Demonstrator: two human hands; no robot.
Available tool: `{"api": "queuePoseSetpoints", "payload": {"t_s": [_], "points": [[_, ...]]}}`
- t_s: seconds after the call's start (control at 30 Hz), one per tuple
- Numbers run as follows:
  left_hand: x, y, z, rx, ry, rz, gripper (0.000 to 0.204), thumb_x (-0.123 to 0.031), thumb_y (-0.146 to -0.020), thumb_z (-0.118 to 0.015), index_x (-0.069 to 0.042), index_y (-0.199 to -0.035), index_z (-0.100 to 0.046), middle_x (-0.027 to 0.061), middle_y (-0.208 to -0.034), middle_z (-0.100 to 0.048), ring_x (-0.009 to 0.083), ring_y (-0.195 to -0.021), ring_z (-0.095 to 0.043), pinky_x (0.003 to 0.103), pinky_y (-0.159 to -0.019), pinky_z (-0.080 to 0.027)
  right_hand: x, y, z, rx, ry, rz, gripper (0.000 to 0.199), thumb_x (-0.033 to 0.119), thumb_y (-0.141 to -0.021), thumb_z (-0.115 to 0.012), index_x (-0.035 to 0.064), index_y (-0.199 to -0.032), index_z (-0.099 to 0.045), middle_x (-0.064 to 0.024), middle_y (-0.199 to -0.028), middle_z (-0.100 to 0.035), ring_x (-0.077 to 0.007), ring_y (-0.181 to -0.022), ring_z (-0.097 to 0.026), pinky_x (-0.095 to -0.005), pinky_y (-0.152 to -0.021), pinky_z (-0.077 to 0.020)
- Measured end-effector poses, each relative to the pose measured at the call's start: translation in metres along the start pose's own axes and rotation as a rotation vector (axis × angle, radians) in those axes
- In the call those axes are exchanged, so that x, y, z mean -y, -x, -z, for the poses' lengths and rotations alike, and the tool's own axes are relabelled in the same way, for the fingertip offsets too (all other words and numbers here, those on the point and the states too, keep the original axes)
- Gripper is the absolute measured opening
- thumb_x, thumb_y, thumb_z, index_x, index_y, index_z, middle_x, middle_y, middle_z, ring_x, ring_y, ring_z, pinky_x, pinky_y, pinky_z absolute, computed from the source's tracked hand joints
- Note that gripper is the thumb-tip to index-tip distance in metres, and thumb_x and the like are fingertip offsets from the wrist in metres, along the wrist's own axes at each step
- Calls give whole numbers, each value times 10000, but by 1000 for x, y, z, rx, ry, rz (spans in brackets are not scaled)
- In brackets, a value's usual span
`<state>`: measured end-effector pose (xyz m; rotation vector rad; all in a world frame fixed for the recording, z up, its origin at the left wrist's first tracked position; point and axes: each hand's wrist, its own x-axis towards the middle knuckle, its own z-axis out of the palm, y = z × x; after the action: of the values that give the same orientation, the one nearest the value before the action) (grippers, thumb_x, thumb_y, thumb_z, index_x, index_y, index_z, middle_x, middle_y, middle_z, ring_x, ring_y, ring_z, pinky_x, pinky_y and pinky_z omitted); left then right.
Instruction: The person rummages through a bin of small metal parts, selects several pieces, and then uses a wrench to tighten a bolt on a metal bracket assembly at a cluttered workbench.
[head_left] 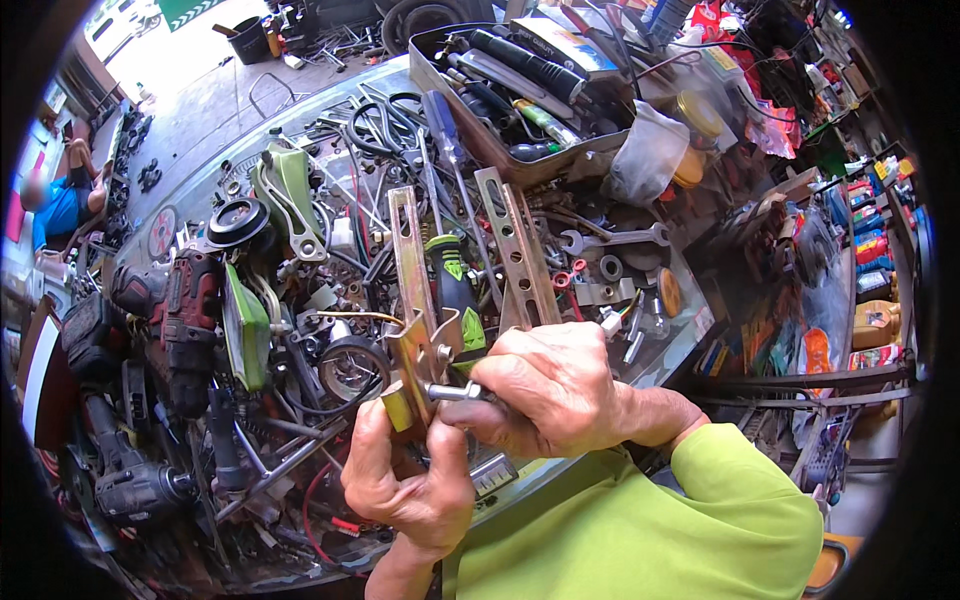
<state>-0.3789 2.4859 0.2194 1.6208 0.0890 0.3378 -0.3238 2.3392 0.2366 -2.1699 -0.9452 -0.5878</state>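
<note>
My left hand (412, 492) pinches the lower end of a slotted metal bracket (408, 245) between thumb and fingers. The bracket has a yellowish plated finish, a long slotted arm pointing away from me, and a bent end. From the right, my right hand (560, 385) grips a silver bolt (452, 392) between thumb and bent forefinger. The bolt's tip meets the bracket's bent plate; I cannot tell whether it passes through. Just beyond my right hand stands a second slotted metal bar (512, 250). A black-and-green handled tool (455, 290) lies between the two slotted pieces.
Cordless power tools (190, 320) crowd the left of the cluttered bench. A metal tray (530, 170) of tools stands at the back, with an open-ended spanner (620, 238) nearer me. Shelves of bottles (872, 265) line the right. At the far left, a person in blue (65, 210) sits.
</note>
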Motion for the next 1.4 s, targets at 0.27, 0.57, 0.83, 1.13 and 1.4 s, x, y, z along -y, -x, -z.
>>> {"api": "queuePoseSetpoints", "payload": {"t_s": [0.27, 0.57, 0.83, 1.13, 1.4], "points": [[-7, 0, 1, 37, 57, 85, 290, -2, -797, -616, 64, -1073, -556, 35, -858, -623, 73, -735, -570, 209, -684, -463, 0, -1, 4, -80, -106, 54, 304, 175, -743, -712, -12, -965, -617, -143, -831, -629, -239, -614, -650, -295, -505, -525], [1, 5, 5, 93, -23, -81, 337, -39, -807, -663, 72, -1101, -542, 43, -907, -625, 83, -793, -564, 218, -736, -454, 0, 2, 16, -12, -58, 67, 462, 377, -696, -796, -2, -881, -605, -69, -693, -607, -168, -494, -580, -257, -439, -458], [-6, 2, 4, 52, -101, -186, 281, -46, -810, -624, 93, -1037, -534, 42, -881, -580, 107, -780, -537, 232, -733, -443, 1, -1, 9, -10, -14, 60, 302, 269, -767, -722, 62, -670, -526, -24, -587, -461, -148, -415, -488, -271, -365, -388], [0, -1, 5, 42, -218, -380, 344, -62, -758, -679, 88, -1037, -545, 156, -884, -619, 208, -712, -601, 294, -637, -503, -1, 3, 0, -174, -133, 51, 260, 221, -764, -701, 57, -664, -525, -26, -564, -439, -157, -401, -453, -287, -352, -335], [5, 3, 4, 36, -214, -436, 391, -83, -750, -702, 74, -1073, -549, 195, -878, -641, 241, -668, -626, 314, -584, -525, -5, 6, 12, -7, -212, 31, 252, 224, -779, -695, 64, -679, -529, -31, -563, -423, -163, -389, -428, -303, -342, -309]]}}
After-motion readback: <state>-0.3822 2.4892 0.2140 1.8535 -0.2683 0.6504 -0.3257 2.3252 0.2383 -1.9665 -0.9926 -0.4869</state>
